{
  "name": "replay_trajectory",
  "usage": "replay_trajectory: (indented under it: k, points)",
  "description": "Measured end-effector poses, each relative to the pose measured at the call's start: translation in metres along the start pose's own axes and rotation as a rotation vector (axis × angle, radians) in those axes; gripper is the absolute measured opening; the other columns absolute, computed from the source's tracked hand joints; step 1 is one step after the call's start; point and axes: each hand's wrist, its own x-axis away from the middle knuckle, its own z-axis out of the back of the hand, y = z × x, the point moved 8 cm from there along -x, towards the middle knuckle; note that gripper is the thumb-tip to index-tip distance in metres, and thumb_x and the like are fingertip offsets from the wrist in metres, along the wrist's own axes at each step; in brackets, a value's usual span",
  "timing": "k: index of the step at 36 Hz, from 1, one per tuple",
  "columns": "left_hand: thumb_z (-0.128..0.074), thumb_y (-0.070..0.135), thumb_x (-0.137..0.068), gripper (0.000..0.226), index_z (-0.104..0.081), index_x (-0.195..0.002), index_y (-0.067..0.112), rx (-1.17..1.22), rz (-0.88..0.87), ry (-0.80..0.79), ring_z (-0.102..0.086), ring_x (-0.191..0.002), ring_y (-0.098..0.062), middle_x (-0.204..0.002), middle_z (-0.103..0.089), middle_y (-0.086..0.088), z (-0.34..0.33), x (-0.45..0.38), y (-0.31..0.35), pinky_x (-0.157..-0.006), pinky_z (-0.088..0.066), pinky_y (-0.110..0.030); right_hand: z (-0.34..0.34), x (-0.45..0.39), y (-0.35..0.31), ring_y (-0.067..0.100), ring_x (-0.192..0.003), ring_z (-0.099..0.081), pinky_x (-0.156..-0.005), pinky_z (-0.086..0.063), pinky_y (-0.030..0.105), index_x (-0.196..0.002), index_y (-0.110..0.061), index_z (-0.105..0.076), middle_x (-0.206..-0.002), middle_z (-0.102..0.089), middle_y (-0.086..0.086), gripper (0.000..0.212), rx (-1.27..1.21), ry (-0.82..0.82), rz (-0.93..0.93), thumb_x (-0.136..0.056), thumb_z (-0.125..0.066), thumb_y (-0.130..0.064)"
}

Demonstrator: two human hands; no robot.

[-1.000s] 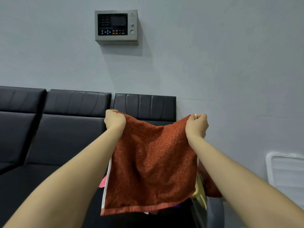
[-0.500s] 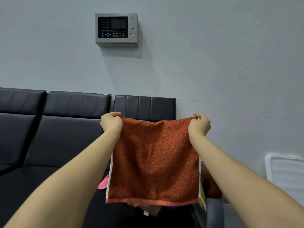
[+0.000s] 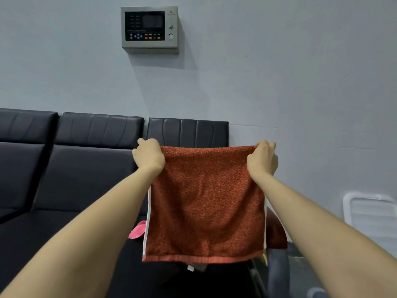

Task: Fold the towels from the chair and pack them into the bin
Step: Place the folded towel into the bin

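The left hand is curled closed on the upper left corner of the rust-red towel; the right hand pinches the upper right corner in the same way. The fingertips of both hands lie behind the cloth and cannot be seen. Both bare forearms run out of view at the bottom edge.

The towel hangs flat and taut between the hands, in front of the rightmost section of the black seat. Its pile is coarse and speckled orange-red on darker red; a smooth paler band runs along the bottom hem, and a narrow white strip shows down each side edge, which suggests a doubled layer, though the back cannot be seen. A small white tag pokes out just below the hem; any print on it is too small to read.

The towel hides most of what lies behind it on the seat: only a pink cloth at its lower left, a dark red cloth at its lower right, and a sliver of yellow near the right corner are visible.

On the wall above the seat hangs a grey control panel with a dark screen and rows of small buttons; its lettering is illegible. To the right of the seat, a white ribbed plastic object is cut off by the frame edge, and its identity cannot be told.
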Motion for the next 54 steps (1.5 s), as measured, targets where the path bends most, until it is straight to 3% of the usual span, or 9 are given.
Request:
replay_trajectory:
  k: [7, 13, 19, 27, 32, 36, 41, 49, 54]
  points:
    - [-0.053, 0.006, -0.087, 0.029, -0.056, -0.115, 0.004, -0.306, -0.038, -0.045, -0.045, -0.116, -0.031, -0.125, -0.045, -0.015, -0.019, 0.008, -0.006, -0.096, -0.036, -0.034, -0.008, 0.007, 0.01, 0.031, -0.11, -0.043, -0.092, -0.032, 0.035, -0.105, -0.009, -0.06, -0.12, -0.046, 0.012, 0.021, 0.267, 0.054, 0.058, -0.089, -0.047, -0.004]
    - [-0.052, 0.003, -0.085, 0.035, -0.041, -0.118, 0.007, -0.331, -0.07, -0.099, -0.054, -0.113, -0.031, -0.122, -0.055, -0.013, -0.029, 0.009, -0.005, -0.087, -0.04, -0.034, -0.023, 0.014, 0.015, 0.034, -0.104, -0.057, -0.08, -0.04, 0.037, -0.115, -0.005, -0.045, -0.119, -0.053, 0.016, 0.025, 0.221, -0.066, 0.077, -0.091, -0.042, 0.003]
    - [-0.043, -0.01, -0.085, 0.039, -0.033, -0.121, 0.004, -0.158, -0.025, -0.107, -0.06, -0.096, -0.034, -0.111, -0.059, -0.017, -0.032, 0.01, -0.013, -0.069, -0.042, -0.038, -0.033, 0.01, 0.025, 0.035, -0.101, -0.061, -0.071, -0.036, 0.032, -0.116, -0.008, -0.05, -0.114, -0.061, 0.016, 0.027, 0.261, -0.146, 0.059, -0.095, -0.032, -0.003]
    - [-0.038, -0.007, -0.089, 0.025, -0.047, -0.111, 0.0, 0.101, 0.069, -0.077, -0.056, -0.104, -0.038, -0.117, -0.056, -0.021, -0.038, 0.006, -0.022, -0.081, -0.047, -0.045, -0.045, 0.009, 0.046, 0.034, -0.096, -0.062, -0.079, -0.041, 0.03, -0.106, -0.018, -0.064, -0.106, -0.064, 0.011, 0.032, -0.101, -0.152, -0.199, -0.098, -0.033, -0.019]
    - [-0.035, -0.003, -0.091, 0.029, -0.047, -0.117, 0.002, 0.257, 0.177, -0.042, -0.053, -0.111, -0.04, -0.123, -0.053, -0.02, -0.04, 0.0, -0.02, -0.089, -0.044, -0.046, -0.062, 0.009, 0.049, 0.037, -0.084, -0.066, -0.085, -0.053, 0.045, -0.092, -0.02, -0.061, -0.1, -0.065, 0.013, 0.029, -0.354, -0.132, -0.34, -0.093, -0.032, -0.023]
    - [-0.033, -0.002, -0.092, 0.034, -0.045, -0.123, 0.005, 0.341, 0.231, -0.047, -0.052, -0.112, -0.039, -0.126, -0.051, -0.019, -0.048, -0.011, -0.024, -0.091, -0.044, -0.046, -0.061, 0.006, 0.04, 0.036, -0.096, -0.061, -0.087, -0.049, 0.039, -0.104, -0.015, -0.062, -0.107, -0.064, 0.014, 0.03, -0.378, -0.095, -0.327, -0.097, -0.033, -0.019]
    - [-0.03, -0.005, -0.09, 0.036, -0.044, -0.123, 0.004, 0.512, 0.218, -0.011, -0.049, -0.112, -0.033, -0.126, -0.05, -0.018, -0.054, -0.023, -0.024, -0.08, -0.038, -0.036, -0.069, -0.004, 0.03, 0.026, -0.087, -0.052, -0.073, -0.037, 0.029, -0.103, -0.008, -0.059, -0.103, -0.061, 0.011, 0.027, -0.465, -0.05, -0.296, -0.099, -0.032, -0.011]
    - [-0.025, 0.004, -0.093, 0.021, -0.042, -0.102, 0.012, 0.88, 0.203, 0.108, -0.046, -0.079, -0.018, -0.097, -0.051, -0.008, -0.053, -0.021, -0.032, -0.061, -0.036, -0.029, -0.075, -0.002, 0.014, 0.014, -0.08, -0.048, -0.065, -0.036, 0.021, -0.105, -0.01, -0.052, -0.092, -0.053, 0.0, 0.027, -0.72, -0.003, -0.243, -0.096, -0.028, -0.001]
    - [-0.03, 0.007, -0.093, 0.02, -0.048, -0.102, 0.007, 0.867, 0.248, 0.186, -0.051, -0.097, -0.027, -0.107, -0.056, -0.014, -0.062, 0.007, -0.059, -0.087, -0.039, -0.038, -0.08, 0.022, 0.027, 0.018, -0.082, -0.049, -0.069, -0.035, 0.022, -0.098, -0.009, -0.054, -0.09, -0.054, 0.001, 0.025, -0.704, -0.052, -0.262, -0.092, -0.032, -0.001]
